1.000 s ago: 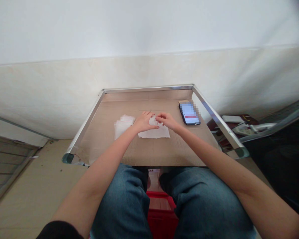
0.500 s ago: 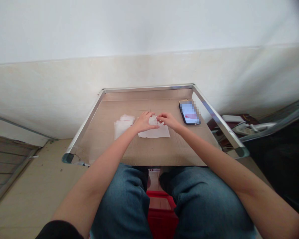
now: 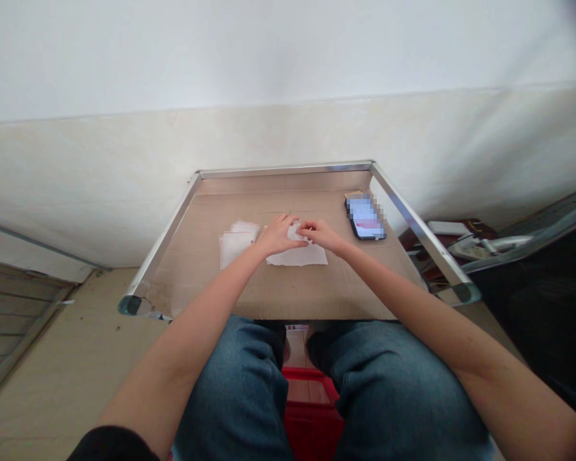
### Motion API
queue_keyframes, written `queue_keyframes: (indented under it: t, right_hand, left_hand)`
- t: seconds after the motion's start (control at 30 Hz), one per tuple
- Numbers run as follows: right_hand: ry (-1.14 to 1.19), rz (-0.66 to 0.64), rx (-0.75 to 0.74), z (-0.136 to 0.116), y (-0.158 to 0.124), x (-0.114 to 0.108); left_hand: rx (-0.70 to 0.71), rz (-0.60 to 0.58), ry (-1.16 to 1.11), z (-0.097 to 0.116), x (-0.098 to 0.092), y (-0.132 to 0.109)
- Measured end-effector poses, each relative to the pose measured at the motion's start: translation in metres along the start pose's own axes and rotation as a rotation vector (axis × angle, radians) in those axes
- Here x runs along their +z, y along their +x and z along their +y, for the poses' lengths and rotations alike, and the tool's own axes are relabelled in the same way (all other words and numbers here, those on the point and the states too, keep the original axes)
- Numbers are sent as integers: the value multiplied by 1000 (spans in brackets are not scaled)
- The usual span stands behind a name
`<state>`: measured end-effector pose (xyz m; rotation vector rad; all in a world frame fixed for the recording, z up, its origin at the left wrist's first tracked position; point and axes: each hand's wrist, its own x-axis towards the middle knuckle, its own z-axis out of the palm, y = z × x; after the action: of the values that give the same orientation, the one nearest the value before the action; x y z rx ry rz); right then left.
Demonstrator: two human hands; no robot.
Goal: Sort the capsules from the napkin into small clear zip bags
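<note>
My left hand (image 3: 279, 235) and my right hand (image 3: 320, 235) meet above the middle of the cardboard-topped table, fingertips close together. Between them they pinch a small crumpled white piece (image 3: 295, 232), partly hidden by my fingers. Right below my hands lies a flat white sheet of paper or tissue (image 3: 297, 257). Just left of my left hand is a small stack of thin whitish sheets or clear bags (image 3: 235, 248). Its exact material is hard to tell.
A smartphone (image 3: 365, 218) lies at the far right of the cardboard top, inside the table's metal rim (image 3: 288, 169). A wall stands behind the table. My jeans-clad knees are below it, above a red plastic crate (image 3: 312, 410). Cables and a power strip (image 3: 475, 248) lie on the right.
My hands stay almost where they were, with my right fingertips slightly closer to the white piece. The sheets and phone have not moved.
</note>
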<state>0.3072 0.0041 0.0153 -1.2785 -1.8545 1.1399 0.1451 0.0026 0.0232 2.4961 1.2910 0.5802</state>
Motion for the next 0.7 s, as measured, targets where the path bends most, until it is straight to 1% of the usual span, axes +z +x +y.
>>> queue_keyframes:
  t: [0.2, 0.33, 0.47, 0.57, 0.7]
  right_hand:
    - [103, -75, 26, 1, -1, 0]
    - [149, -75, 23, 0, -3, -1]
    - [112, -67, 20, 2, -2, -4]
    - [68, -67, 14, 8, -1, -5]
    - [40, -39, 9, 10, -1, -5]
  left_hand:
    - [19, 26, -70, 1, 1, 0]
    - [33, 41, -107, -2, 2, 1]
    - [14, 11, -113, -5, 4, 0]
    - [6, -35, -116, -9, 6, -3]
    - [-14, -70, -100, -13, 8, -4]
